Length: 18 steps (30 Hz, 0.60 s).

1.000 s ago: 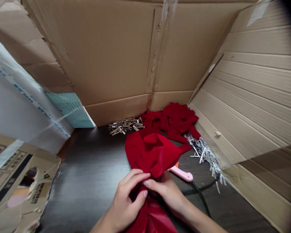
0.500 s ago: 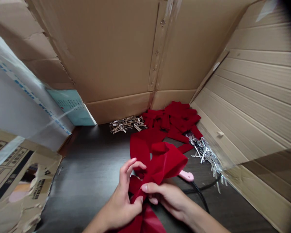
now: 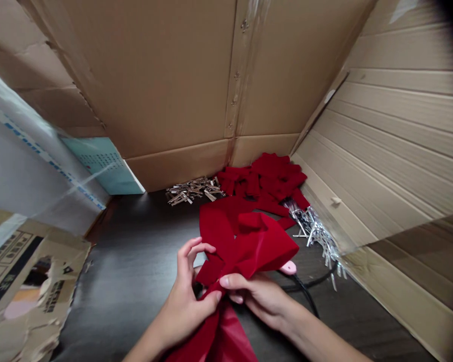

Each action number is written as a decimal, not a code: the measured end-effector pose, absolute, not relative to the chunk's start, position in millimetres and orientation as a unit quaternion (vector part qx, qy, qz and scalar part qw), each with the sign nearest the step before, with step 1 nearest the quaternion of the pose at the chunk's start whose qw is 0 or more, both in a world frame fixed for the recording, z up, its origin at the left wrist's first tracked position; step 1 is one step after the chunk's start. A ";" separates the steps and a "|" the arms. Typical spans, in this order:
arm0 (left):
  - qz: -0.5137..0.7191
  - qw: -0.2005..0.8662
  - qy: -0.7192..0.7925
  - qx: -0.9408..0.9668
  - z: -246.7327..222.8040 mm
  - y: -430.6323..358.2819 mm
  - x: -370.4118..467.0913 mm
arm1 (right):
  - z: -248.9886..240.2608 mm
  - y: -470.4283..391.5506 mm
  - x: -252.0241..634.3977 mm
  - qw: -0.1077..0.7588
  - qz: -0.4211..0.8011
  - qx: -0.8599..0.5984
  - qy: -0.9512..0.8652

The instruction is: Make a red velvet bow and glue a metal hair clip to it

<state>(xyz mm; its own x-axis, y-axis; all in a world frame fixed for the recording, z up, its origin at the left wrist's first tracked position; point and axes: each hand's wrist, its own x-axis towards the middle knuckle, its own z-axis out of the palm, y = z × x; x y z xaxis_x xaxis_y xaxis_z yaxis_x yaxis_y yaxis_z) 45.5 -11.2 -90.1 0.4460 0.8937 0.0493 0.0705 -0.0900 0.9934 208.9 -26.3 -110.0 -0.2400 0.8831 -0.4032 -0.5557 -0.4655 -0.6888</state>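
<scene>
A wide red velvet ribbon bow is gathered between my two hands, its loops spread above them and its tails hanging down toward me. My right hand pinches the gathered middle between thumb and fingers. On the other side, my left hand grips the ribbon near the same spot, thumb pressed on the lower part and index and middle fingers curled above. Folds of velvet hide some of the fingertips. A pink handle with a black cord lies on the table, partly covered by the bow.
At the back of the dark table lie a heap of metal clips and a pile of red velvet strips. Silver strips are scattered at the right. Cardboard walls enclose the back and right; a torn carton stands left.
The view has shifted slightly. The bow's right loop has spread lower and further right, covering more of the pink handle. Both hands keep their hold on the ribbon.
</scene>
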 end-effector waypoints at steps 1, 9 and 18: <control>0.378 0.574 0.383 0.618 -92.5 -11.0 48.0 | -110.8 -25.5 208.7 0.483 0.758 -0.389 -0.201; 0.341 0.658 0.442 0.505 -100.5 -10.0 53.5 | -113.1 -22.4 208.7 0.520 0.745 -0.380 -0.175; 0.304 0.588 0.462 0.589 -82.2 -11.7 58.2 | -109.5 -25.5 207.0 0.521 0.735 -0.395 -0.181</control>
